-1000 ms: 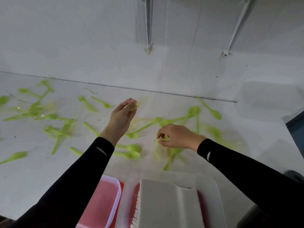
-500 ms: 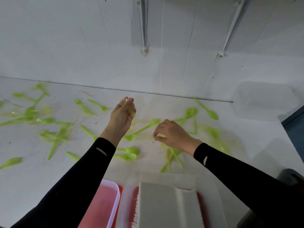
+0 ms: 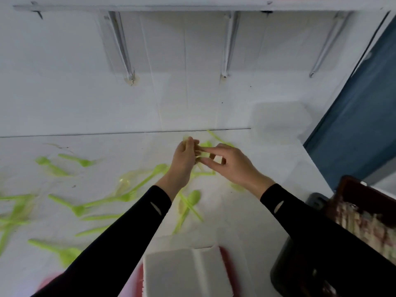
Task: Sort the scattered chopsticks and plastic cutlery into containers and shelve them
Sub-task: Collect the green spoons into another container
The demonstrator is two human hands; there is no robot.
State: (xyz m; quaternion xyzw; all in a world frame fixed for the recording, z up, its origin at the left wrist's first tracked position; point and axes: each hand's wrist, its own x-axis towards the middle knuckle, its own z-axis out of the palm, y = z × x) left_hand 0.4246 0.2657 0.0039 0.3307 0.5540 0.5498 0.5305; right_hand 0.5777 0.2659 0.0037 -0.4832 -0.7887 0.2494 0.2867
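Observation:
My left hand (image 3: pixel 183 161) is raised above the white table (image 3: pixel 252 202) and grips a small bundle of pale translucent cutlery (image 3: pixel 198 150). Its top sticks out above the fingers. My right hand (image 3: pixel 232 166) meets it from the right, with thumb and forefinger pinching a pale piece at the bundle. Green plastic spoons and forks lie scattered over the table, among them a green spoon (image 3: pixel 190 201) below the hands and a green fork (image 3: pixel 120 198) to the left. A few clear pieces (image 3: pixel 126 181) lie among them.
A red tub (image 3: pixel 225 260) holding a white stack (image 3: pixel 186 273) stands at the near edge, with a pink container (image 3: pixel 48 282) to its left. At the right is a dark crate (image 3: pixel 351 189) of chopsticks, and a clear box (image 3: pixel 278 118) stands at the back right. Shelf brackets (image 3: pixel 123 46) hang overhead.
My right hand lifted off the table with a pale piece and moved up to my left hand. Both hands now meet higher and farther back. The view swung up and to the right.

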